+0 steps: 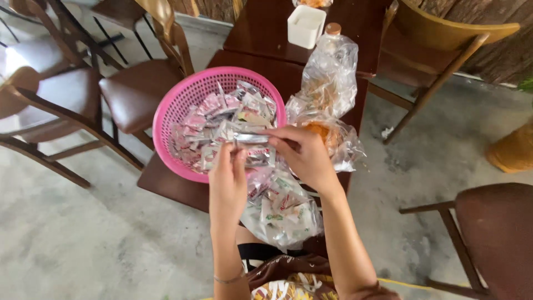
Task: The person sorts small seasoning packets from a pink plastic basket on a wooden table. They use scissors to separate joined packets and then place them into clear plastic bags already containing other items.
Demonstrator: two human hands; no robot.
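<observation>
My left hand (227,178) and my right hand (305,155) both pinch one small clear packet (252,139) and hold it just above a round pink plastic basket (166,114). The basket holds several similar small sachets in pink, white and silver wrappers. Below my hands, a clear plastic bag (280,208) filled with more sachets rests near my lap. The basket stands on a dark brown wooden table (261,28).
Two clear bags (330,75) with orange contents lie on the table right of the basket. A white square container (305,25) stands farther back. Wooden chairs (139,91) surround the table on a concrete floor, one at the lower right (494,233).
</observation>
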